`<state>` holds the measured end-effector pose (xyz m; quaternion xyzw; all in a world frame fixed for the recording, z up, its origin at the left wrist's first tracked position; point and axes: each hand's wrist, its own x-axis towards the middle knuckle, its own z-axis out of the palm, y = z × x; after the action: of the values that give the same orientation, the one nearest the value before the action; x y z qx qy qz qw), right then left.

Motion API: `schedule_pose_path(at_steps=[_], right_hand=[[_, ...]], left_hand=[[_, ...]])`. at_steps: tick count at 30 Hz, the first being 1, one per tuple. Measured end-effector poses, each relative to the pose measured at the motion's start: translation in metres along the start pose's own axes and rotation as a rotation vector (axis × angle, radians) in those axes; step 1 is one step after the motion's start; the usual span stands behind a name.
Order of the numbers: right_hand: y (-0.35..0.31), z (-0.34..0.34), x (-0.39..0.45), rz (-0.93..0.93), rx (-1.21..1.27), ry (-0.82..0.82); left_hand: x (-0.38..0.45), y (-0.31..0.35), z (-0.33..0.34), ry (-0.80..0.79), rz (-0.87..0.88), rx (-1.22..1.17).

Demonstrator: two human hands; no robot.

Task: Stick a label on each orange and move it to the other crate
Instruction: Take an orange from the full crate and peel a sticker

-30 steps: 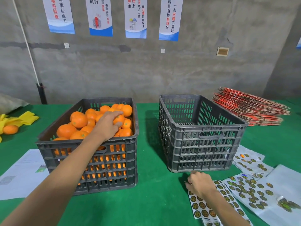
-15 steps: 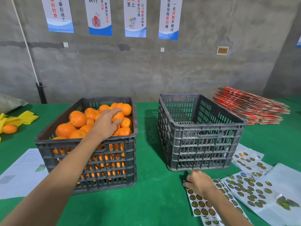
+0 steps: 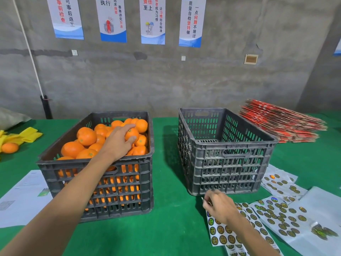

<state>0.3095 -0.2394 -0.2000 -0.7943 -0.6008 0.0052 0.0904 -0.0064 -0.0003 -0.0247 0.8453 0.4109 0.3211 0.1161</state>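
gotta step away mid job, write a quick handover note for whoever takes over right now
Left hand: fingers curled round one orange on top of the pile in the left crate; not lifted out yet.
Right hand: at the near sticker sheet, seemingly pinching a label; the grip is too small to confirm.
Right crate: no oranges visible inside.
One loose orange lies on the table's far left.
Done: nothing moved across yet.
Left: label the held orange, move it to the right crate, repeat for the rest.

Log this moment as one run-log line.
left hand: grips orange in full crate | right hand: pinches label over sticker sheet | other crate: no oranges visible
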Motion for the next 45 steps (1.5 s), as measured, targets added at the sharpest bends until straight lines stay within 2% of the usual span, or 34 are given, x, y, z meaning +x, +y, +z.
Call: schedule_pose_path(at_steps=[4,7,11,18,24,26,29,31,33,34,36,38,45], right_hand=[[-0.012,0.0,0.005,0.005,0.245,0.02],[-0.024,-0.004,0.011,0.075,0.473,0.008],[-0.037,-0.006,0.018,0.121,0.647,-0.053],[-0.047,-0.013,0.023,0.164,0.913,-0.105],[-0.054,-0.02,0.03,0.17,1.197,0.004],[-0.059,-0.028,0.031,0.147,1.263,-0.006],[-0.068,-0.038,0.035,0.116,1.254,0.035],[-0.074,-0.044,0.038,0.113,1.282,0.082],[-0.081,-0.051,0.04,0.098,1.327,0.108],[-0.083,-0.053,0.041,0.08,1.341,0.124],[-0.086,-0.058,0.041,0.042,1.349,0.175],[-0.09,-0.061,0.041,0.005,1.356,0.205],[-0.092,-0.063,0.033,-0.029,1.341,0.182]], left_hand=[[-0.001,0.001,0.0,0.002,-0.011,0.0],[-0.001,0.002,-0.001,0.0,-0.016,-0.001],[-0.001,0.001,0.0,-0.019,-0.026,0.006],[0.003,-0.002,0.002,-0.179,-0.163,0.013],[0.005,0.003,0.001,-0.259,-0.204,0.149],[0.0,0.014,-0.004,-0.109,-0.09,0.236],[-0.017,0.046,-0.002,0.259,0.282,0.138],[-0.036,0.076,0.009,0.285,0.539,0.063],[-0.054,0.099,0.033,0.143,0.664,0.11],[-0.062,0.107,0.048,0.066,0.655,0.161],[-0.075,0.116,0.074,-0.028,0.518,0.296],[-0.085,0.119,0.09,-0.06,0.381,0.343],[-0.091,0.109,0.105,-0.076,0.196,0.13]])
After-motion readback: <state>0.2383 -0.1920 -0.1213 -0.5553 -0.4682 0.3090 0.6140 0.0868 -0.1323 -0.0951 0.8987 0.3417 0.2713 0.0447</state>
